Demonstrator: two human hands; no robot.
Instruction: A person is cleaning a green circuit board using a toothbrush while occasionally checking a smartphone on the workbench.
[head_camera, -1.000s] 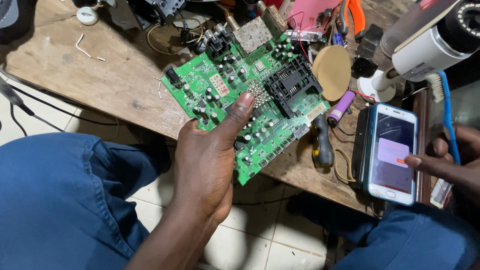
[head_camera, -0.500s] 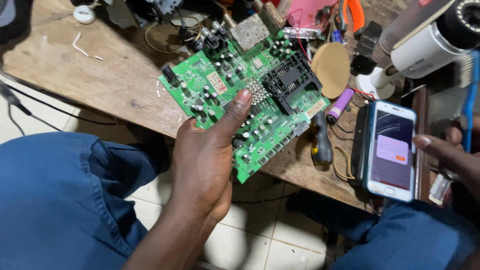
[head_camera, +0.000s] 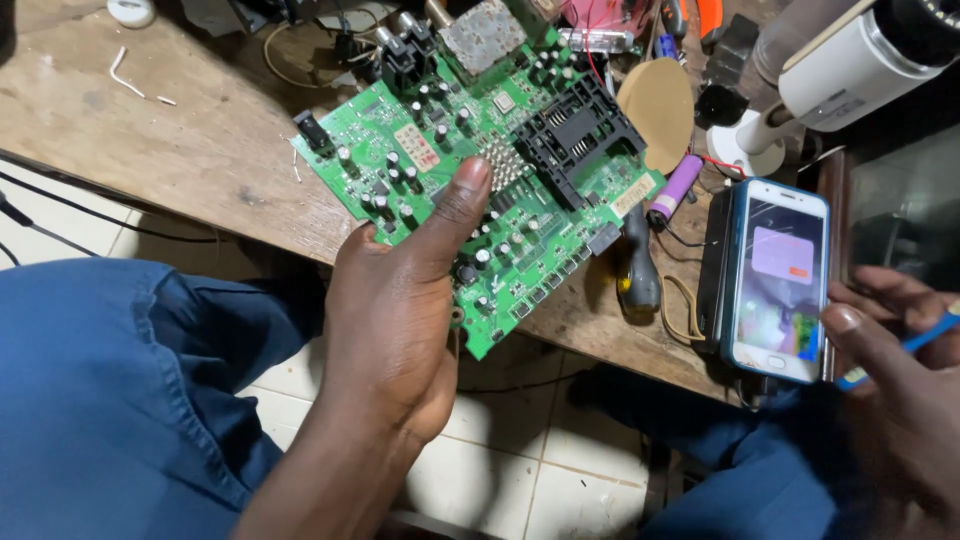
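Circuit board: we see a green printed board, held up over the edge of the wooden workbench, its far end lying toward the clutter at the back.
Left hand: we find it closed on the board's near corner, thumb pressed flat on the top face and fingers hidden beneath, so the populated side tilts toward our view, seemingly for inspection.
Right hand: we see it curled around a thin blue handle, probably a brush; only part of the handle shows, and the thumb tip hovers just beside the phone.
Board surface: we note small upright capacitors, a square silvery heat sink with a pin grid, a black plastic slot frame and a dull metal shielding can.
Phone: we see a lit glossy screen in a blue case, lying flat at the bench edge within the right hand's reach.
Nearby: we see a purple cylindrical battery cell, a tan round disc, a black-handled screwdriver and a white camera on a stand.
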